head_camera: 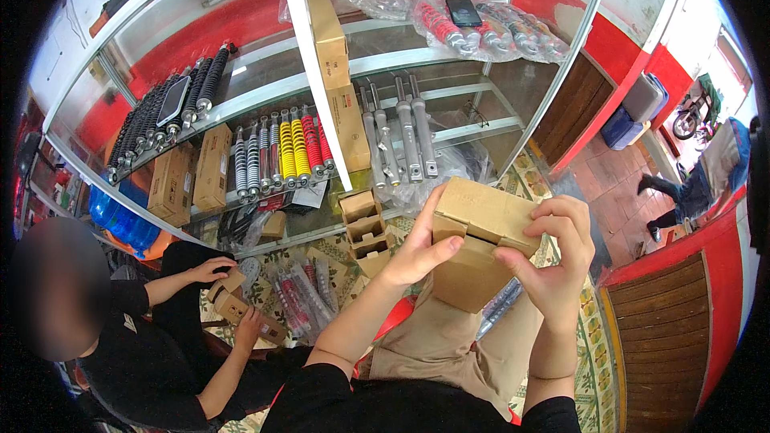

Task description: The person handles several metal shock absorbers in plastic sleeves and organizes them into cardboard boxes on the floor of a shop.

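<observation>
A brown cardboard box [475,273] is held up between both hands above the lap, its end flap folded nearly flat with a narrow dark gap along the front edge. My left hand [424,246] grips the box's left side, thumb on the front by the flap. On the right, my right hand [556,252] has its fingers bent over the top flap and its thumb at the flap's edge. Below the box, a plastic-wrapped shock absorber [500,308] lies by the legs. Whether the box holds anything is hidden.
A co-worker [174,349] at the left handles a small cardboard box [246,313]. Open cartons [367,231] and wrapped shock absorbers [301,294] are on the tiled floor. Ahead, a glass display case [385,63] holds coil shock absorbers [289,147] and fork tubes [415,132]. Another person [698,180] is far right.
</observation>
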`<state>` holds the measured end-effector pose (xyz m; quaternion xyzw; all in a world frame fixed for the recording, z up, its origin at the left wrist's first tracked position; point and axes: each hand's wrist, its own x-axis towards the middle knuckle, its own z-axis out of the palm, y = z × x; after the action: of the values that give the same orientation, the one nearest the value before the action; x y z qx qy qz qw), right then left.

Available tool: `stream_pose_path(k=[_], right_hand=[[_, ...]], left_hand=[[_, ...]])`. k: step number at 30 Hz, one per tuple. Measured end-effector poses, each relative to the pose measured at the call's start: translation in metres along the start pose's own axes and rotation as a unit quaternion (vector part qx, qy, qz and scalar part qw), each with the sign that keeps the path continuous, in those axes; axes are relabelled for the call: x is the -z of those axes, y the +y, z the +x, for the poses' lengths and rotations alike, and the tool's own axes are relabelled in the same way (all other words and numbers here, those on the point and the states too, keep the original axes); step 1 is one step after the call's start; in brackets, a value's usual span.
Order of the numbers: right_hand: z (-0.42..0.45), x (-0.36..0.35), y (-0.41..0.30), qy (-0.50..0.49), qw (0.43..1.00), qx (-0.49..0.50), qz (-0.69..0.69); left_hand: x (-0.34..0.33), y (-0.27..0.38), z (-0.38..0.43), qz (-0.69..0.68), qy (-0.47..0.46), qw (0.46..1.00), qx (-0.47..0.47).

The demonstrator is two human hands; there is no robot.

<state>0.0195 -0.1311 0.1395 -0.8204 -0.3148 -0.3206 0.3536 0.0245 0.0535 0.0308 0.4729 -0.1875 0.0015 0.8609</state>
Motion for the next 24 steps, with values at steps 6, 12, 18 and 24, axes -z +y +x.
stream_pose_path(k=[6,12,18,24], right_hand=[[0.005,-0.005,-0.011,0.012,1.000,-0.004,-0.025],[0.019,0.001,-0.014,0.046,0.998,-0.031,0.036],[0.044,0.011,0.005,0.084,0.991,-0.064,0.083],[0.055,0.017,0.023,-0.023,0.979,-0.095,0.177]], left_hand=[[-0.001,0.003,-0.001,0.012,-0.037,0.999,0.005],[-0.011,0.012,-0.001,0.007,-0.062,0.998,0.014],[-0.017,0.012,-0.001,0.065,-0.086,0.994,-0.003],[-0.023,0.016,-0.004,0.099,-0.093,0.991,-0.005]])
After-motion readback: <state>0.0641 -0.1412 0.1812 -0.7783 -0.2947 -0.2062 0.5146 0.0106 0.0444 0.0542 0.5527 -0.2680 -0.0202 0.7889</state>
